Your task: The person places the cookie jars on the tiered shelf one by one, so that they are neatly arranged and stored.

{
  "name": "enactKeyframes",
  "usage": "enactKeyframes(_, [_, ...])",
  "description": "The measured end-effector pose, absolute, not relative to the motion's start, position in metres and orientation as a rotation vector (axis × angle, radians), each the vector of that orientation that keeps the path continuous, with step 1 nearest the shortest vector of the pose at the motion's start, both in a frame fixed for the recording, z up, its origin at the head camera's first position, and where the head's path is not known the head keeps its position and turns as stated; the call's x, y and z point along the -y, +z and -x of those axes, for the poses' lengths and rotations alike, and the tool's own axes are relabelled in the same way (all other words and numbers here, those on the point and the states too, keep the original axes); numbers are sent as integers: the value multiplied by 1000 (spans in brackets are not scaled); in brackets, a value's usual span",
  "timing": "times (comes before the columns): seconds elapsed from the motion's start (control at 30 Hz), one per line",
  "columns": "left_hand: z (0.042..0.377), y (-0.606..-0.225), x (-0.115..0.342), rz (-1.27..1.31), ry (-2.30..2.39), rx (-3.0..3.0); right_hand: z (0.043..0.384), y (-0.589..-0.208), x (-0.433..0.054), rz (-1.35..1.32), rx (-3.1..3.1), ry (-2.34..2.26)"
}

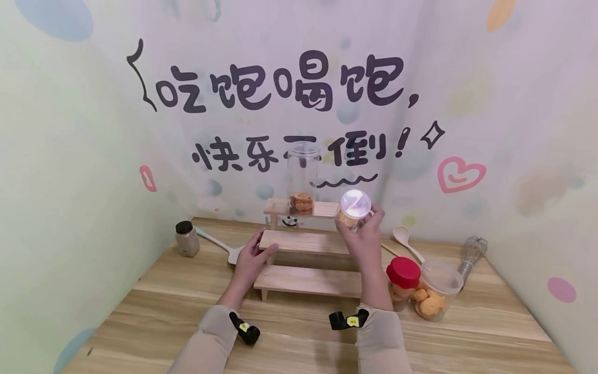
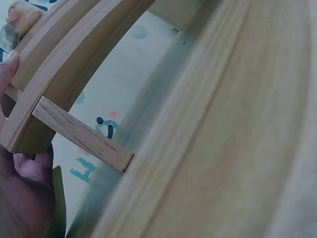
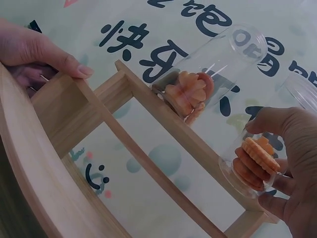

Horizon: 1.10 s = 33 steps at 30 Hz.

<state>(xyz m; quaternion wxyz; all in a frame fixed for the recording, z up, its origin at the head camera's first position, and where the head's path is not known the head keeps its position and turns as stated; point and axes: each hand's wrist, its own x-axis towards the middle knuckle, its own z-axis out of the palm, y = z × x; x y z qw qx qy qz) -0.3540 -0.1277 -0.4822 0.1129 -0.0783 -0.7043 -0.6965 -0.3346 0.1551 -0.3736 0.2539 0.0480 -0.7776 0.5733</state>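
Note:
A three-step wooden display stand (image 1: 306, 279) stands on the table. My left hand (image 1: 249, 264) grips the left end of its middle step, thumb on top and fingers underneath. In my right hand (image 1: 366, 240) is a small clear jar (image 1: 356, 204) with a pale lid, held by its sides at the right end of the top step. Round sandwich cookies (image 3: 250, 166) show inside it in the right wrist view; whether its base touches the step I cannot tell. A tall clear jar (image 1: 303, 174) with cookies at the bottom stands on the top step, left of the small one.
Right of the stand are a red-lidded jar (image 1: 404, 272), a wide clear tub (image 1: 439, 285) of cookies, a spoon (image 1: 402, 236) and a whisk (image 1: 471, 254). A black-capped jar (image 1: 187, 241) and a white spatula (image 1: 217, 241) lie left. A printed cloth (image 1: 299, 31) hangs behind.

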Motion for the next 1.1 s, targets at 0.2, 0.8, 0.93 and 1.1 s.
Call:
enactKeyframes(0.2, [352, -482, 127, 233, -2045, 2071, 336, -376, -154, -132, 2058, 1504])
enactKeyframes(0.8, [352, -480, 127, 222, -2057, 2062, 340, -373, -150, -104, 1983, 1405])
enactKeyframes(0.93, [352, -479, 127, 236, -2075, 2055, 341, -372, -149, -129, 1995, 1381])
enactKeyframes(1.1, [353, -480, 127, 240, -2081, 2052, 342, -373, -149, -157, 1989, 1369])
